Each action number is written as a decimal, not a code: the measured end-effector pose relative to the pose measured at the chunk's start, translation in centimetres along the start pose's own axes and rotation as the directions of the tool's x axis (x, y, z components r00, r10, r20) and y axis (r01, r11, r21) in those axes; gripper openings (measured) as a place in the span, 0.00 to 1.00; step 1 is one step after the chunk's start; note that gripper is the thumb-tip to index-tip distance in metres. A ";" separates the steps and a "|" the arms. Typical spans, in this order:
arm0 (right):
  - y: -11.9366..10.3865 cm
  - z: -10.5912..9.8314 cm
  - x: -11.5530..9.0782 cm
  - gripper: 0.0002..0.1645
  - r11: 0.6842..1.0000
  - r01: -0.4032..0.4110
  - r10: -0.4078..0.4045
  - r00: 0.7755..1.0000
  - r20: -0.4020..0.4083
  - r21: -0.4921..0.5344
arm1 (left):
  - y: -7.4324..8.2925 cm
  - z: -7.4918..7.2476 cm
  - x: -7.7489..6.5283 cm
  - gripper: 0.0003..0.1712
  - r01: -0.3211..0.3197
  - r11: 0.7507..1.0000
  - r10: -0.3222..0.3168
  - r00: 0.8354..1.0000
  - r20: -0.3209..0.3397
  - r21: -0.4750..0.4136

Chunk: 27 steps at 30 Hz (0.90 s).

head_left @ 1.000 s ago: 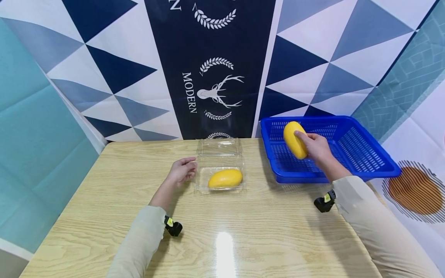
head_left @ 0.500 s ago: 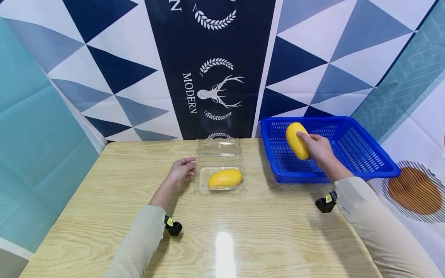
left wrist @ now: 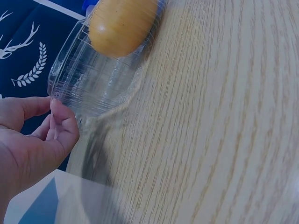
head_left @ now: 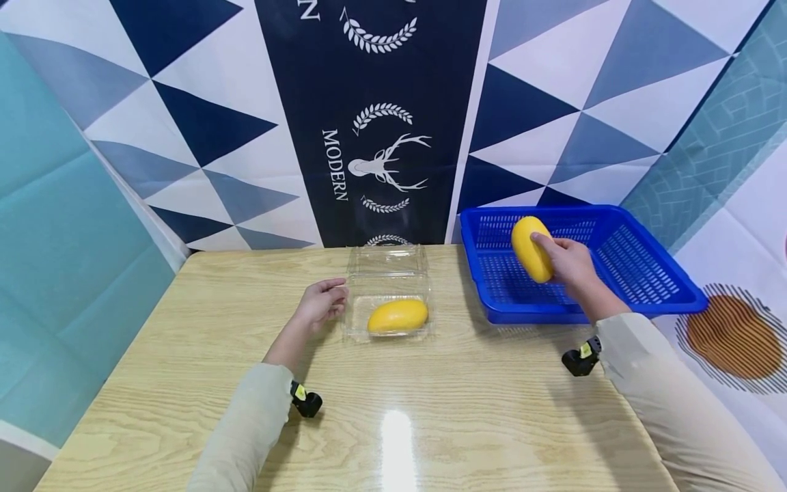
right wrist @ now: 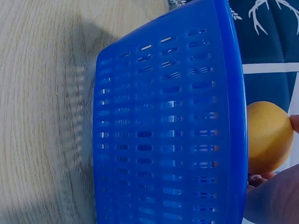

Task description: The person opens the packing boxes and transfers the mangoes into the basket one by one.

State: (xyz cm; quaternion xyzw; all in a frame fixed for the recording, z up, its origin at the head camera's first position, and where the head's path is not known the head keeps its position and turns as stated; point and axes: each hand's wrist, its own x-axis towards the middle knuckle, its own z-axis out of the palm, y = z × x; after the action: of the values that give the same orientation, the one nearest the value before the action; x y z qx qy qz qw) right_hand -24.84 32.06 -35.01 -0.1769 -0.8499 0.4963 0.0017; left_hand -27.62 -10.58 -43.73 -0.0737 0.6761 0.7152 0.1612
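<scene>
A clear plastic clamshell box [head_left: 384, 285] lies with its lid raised at the back of the table. Inside it rests a yellow mango [head_left: 398, 316]. My left hand [head_left: 322, 303] pinches the box's left rim between thumb and fingers, as the left wrist view shows at the rim [left wrist: 55, 88]. My right hand [head_left: 573, 265] grips a second mango [head_left: 532, 250], tilted, over the blue plastic basket [head_left: 535, 318]. From the right wrist, that mango [right wrist: 268, 136] shows beyond the basket's rim, and the basket wall hides part of the hand.
The slotted blue basket stands at the table's back right, its right end reaching past the table edge. A patterned cloth [head_left: 387, 82] hangs right behind the wooden table [head_left: 467, 410]. A small black wrist camera [head_left: 581, 357] is strapped to the right sleeve.
My right hand has drifted slightly right over the basket with the mango in its grip. The left hand and the clamshell box have stayed in place.
</scene>
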 end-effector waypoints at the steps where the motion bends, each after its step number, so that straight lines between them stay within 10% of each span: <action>1: 0.1 -0.1 0.0 0.59 1.000 -0.002 0.002 1.000 -0.002 -0.003 | -0.1 0.0 0.0 0.26 0.001 1.000 -0.001 1.000 0.001 0.005; 27: 0.8 -1.2 0.1 0.57 1.000 -0.007 0.007 1.000 -0.008 -0.006 | 0.1 0.0 -0.2 0.26 0.010 1.000 -0.010 1.000 0.008 0.008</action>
State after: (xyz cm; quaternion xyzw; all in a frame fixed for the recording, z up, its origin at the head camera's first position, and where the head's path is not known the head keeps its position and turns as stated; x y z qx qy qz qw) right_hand -24.49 33.41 -35.11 -0.1816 -0.8509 0.4930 0.0026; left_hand -27.50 -10.61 -43.59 -0.0735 0.6779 0.7120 0.1677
